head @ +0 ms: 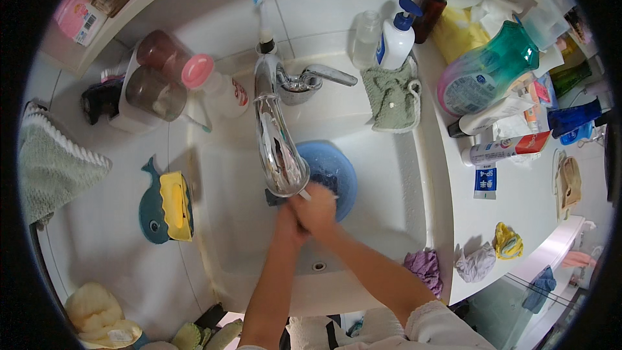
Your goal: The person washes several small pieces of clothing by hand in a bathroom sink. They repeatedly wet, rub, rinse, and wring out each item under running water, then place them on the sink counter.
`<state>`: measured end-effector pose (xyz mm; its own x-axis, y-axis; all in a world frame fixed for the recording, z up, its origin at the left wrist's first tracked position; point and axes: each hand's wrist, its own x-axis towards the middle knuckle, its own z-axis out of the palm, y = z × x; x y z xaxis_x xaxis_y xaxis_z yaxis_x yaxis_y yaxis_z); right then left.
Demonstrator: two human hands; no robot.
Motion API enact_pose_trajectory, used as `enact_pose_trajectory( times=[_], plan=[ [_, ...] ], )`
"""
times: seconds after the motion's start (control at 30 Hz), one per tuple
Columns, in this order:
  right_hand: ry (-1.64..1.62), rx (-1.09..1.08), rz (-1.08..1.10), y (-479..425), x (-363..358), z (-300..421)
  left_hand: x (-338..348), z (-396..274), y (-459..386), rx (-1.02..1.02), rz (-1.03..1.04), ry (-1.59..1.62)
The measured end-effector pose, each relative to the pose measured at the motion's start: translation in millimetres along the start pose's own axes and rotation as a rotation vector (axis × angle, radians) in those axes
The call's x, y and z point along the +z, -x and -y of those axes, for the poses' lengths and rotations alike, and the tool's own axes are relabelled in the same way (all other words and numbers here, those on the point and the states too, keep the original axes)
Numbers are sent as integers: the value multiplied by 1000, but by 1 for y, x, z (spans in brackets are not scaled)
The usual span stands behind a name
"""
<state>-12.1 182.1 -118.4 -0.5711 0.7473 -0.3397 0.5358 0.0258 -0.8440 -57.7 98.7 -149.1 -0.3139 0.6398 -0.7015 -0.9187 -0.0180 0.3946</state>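
Observation:
Beneath the chrome faucet (282,155), my right hand (317,208) is closed over a dark wet cloth (276,198) with a whitish strip showing. My left hand (291,221) presses against it from the left and grips the same cloth; its fingers are mostly hidden. The cloth pokes out left of my hands. Behind them a light blue plastic basin (346,175) rests in the white sink (233,204), with bubbly water and more dark material inside. Both hands are slightly blurred.
A whale-shaped holder (154,216) with a yellow sponge (176,206) is on the left wall. A green cloth (392,95) and a pump bottle (396,41) occupy the back right corner. Bottles and toothpaste (505,149) crowd the right counter; a purple cloth (423,270) hangs at the sink's edge.

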Motion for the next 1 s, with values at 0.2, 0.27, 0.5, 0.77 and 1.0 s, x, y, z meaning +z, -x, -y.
enact_pose_trajectory(
  times=[0.2,0.27,0.5,0.77,1.0],
  plan=[
    [119,-184,-163,6,6,-16,1,2,-10,-85,-142,44],
    [298,-4,-97,-38,-12,-56,26,-3,5,-109,-52,-71],
    [-974,401,-92,-32,-65,-30,32,-30,20,-69,239,249],
    [114,-2,-81,-6,-15,-18,1,24,-21,-125,-29,-25],
    [62,-43,-186,-25,-6,-21,24,-13,4,-54,-22,31]
  ],
)
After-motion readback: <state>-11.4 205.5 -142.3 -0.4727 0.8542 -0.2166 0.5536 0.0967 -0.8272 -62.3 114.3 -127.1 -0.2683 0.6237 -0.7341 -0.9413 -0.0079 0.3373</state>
